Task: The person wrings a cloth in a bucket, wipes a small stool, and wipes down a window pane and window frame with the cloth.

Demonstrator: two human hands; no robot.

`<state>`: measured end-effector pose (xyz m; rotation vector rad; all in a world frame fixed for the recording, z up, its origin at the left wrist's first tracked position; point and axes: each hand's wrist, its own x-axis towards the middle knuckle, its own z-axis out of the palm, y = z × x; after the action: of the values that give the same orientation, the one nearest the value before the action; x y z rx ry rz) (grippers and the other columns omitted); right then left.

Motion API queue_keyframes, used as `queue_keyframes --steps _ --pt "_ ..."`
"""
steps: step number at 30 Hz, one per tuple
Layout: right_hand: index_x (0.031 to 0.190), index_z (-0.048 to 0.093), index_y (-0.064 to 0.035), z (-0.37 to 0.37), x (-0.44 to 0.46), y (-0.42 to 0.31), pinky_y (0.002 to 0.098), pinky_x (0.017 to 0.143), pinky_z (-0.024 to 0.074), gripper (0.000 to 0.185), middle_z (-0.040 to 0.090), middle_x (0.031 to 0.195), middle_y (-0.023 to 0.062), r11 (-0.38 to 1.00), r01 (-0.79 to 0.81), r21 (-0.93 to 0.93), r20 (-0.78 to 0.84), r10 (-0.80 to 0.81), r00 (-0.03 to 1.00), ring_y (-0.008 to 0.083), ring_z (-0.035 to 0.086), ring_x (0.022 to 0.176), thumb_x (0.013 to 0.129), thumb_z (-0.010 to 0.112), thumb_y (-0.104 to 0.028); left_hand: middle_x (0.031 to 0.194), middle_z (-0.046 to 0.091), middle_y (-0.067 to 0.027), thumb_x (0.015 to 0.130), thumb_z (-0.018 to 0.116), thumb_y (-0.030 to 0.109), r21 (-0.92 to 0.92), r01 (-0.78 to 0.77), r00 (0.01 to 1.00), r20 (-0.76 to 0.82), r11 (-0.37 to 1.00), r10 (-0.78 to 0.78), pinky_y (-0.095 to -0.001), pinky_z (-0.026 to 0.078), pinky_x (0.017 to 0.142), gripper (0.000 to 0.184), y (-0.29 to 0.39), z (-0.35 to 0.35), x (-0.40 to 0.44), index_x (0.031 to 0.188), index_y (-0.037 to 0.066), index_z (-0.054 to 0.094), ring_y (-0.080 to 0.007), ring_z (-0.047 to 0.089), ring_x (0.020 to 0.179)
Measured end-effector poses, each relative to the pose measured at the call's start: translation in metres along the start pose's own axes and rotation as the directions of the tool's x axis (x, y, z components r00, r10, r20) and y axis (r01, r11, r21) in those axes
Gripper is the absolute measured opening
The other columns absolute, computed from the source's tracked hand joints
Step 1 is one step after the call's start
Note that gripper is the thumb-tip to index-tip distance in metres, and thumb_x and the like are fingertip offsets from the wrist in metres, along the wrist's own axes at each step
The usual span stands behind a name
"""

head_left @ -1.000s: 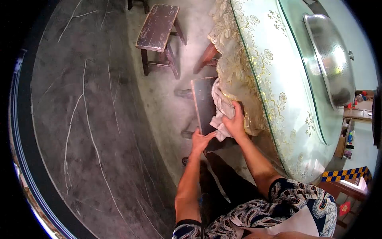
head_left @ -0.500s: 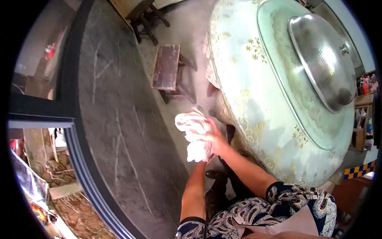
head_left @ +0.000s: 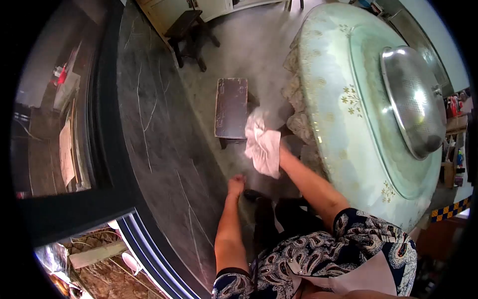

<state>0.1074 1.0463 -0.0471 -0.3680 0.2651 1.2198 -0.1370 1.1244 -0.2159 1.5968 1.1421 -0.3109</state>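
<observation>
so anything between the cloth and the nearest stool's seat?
Nothing visible: the cloth is right at the seat's lower-right corner in view; the left hand sits lower, clear of both. Contact can't be told.

Two stools [head_left: 232,107], one cloth [head_left: 265,149]

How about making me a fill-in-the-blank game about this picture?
The ____ hand isn't holding the pale cloth.
The round table is on the picture's ____ side.
The domed cover on the table is made of shiny ____.
Seen from above, the nearer stool is shaped like a ____.

Missing words: left; right; metal; rectangle.
</observation>
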Motion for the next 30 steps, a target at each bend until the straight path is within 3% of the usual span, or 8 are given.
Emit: queue_keyframes --steps 2,4,11,15,19,23,26,30 --pt "0.128 0.049 -0.0051 -0.005 0.035 -0.003 0.0320 0.087 0.0500 0.037 0.061 0.113 0.0083 0.893 0.175 -0.416 -0.046 -0.213 0.976 0.0214 0.060 0.100 0.091 0.054 -0.009 0.093 0.070 -0.0096 0.086 0.067 0.022 -0.174 0.054 0.998 -0.021 0.983 -0.058 -0.0324 0.051 0.067 0.026 0.026 -0.019 0.007 0.105 0.005 0.067 -0.0207 0.065 0.077" --pt "0.129 0.051 -0.0042 -0.017 0.075 -0.005 0.0304 0.094 0.0463 0.048 0.060 0.124 0.0118 0.322 0.296 -0.899 0.135 -0.441 0.887 0.0218 0.058 0.112 0.082 0.062 0.000 0.093 0.070 -0.0075 0.087 0.065 0.018 -0.435 0.169 0.985 0.047 0.884 -0.165 -0.0284 0.049 0.061 0.027 0.067 -0.038 0.016 0.110 0.005 0.065 -0.0168 0.063 0.072" --pt "0.128 0.057 -0.0173 -0.034 0.155 0.049 0.0634 0.110 0.0180 0.061 0.030 0.151 0.0156 -0.755 -0.131 -0.643 0.206 -0.335 0.920 0.0391 0.027 0.139 0.073 0.075 -0.033 0.096 0.065 -0.0171 0.086 0.063 0.014 -0.422 0.022 0.942 -0.296 0.906 -0.161 -0.0357 0.052 0.061 0.065 0.081 -0.061 0.116 0.142 -0.001 0.033 -0.0260 0.065 0.078" --pt "0.126 0.058 -0.0205 -0.067 0.180 0.025 0.0669 0.109 0.0146 0.057 0.036 0.148 0.0102 -0.803 0.097 -0.588 0.314 -0.116 0.942 0.0341 0.026 0.140 0.073 0.073 -0.039 0.138 0.041 -0.0314 0.082 0.071 0.028 0.422 -0.065 0.921 -0.325 0.904 0.217 -0.0435 0.040 0.102 0.084 0.132 -0.096 0.126 0.145 -0.005 0.027 -0.0441 0.044 0.125" --pt "0.125 0.059 -0.0207 -0.048 0.237 -0.030 0.0678 0.108 0.0163 0.053 0.039 0.146 0.0091 -0.809 0.091 -0.581 0.340 -0.140 0.930 0.0322 0.026 0.140 0.076 0.070 -0.037 0.139 0.044 -0.0263 0.084 0.065 0.047 0.608 -0.004 0.992 -0.100 0.794 0.081 -0.0412 0.041 0.102 0.082 0.161 -0.112 0.138 0.139 -0.007 0.038 -0.0411 0.046 0.125" --pt "0.122 0.059 -0.0168 -0.048 0.260 -0.044 0.0675 0.108 0.0153 0.051 0.038 0.147 0.0091 -0.764 0.074 -0.641 0.346 -0.202 0.916 0.0324 0.026 0.141 0.074 0.069 -0.027 0.133 0.053 -0.0208 0.087 0.061 0.049 0.369 -0.093 0.980 -0.129 0.925 0.150 -0.0417 0.043 0.098 0.072 0.159 -0.100 0.170 0.130 -0.007 0.048 -0.0343 0.054 0.118" --pt "0.120 0.059 -0.0157 -0.060 0.261 -0.037 0.0676 0.109 0.0123 0.053 0.038 0.147 0.0084 -0.714 0.139 -0.686 0.345 -0.151 0.926 0.0317 0.025 0.142 0.069 0.072 -0.019 0.125 0.057 -0.0149 0.090 0.062 0.041 -0.827 0.258 0.957 0.148 0.499 -0.250 -0.0411 0.045 0.092 0.062 0.157 -0.110 0.180 0.129 -0.005 0.049 -0.0276 0.057 0.111" --pt "0.121 0.058 -0.0194 -0.073 0.265 -0.055 0.0679 0.110 0.0104 0.058 0.040 0.147 0.0054 -0.718 0.224 -0.659 0.408 -0.091 0.908 0.0306 0.025 0.143 0.066 0.074 -0.015 0.112 0.061 -0.0097 0.097 0.050 0.020 -0.729 0.091 0.963 -0.110 0.678 -0.248 -0.0343 0.045 0.085 0.033 0.164 -0.111 0.193 0.123 0.000 0.052 -0.0203 0.057 0.098"
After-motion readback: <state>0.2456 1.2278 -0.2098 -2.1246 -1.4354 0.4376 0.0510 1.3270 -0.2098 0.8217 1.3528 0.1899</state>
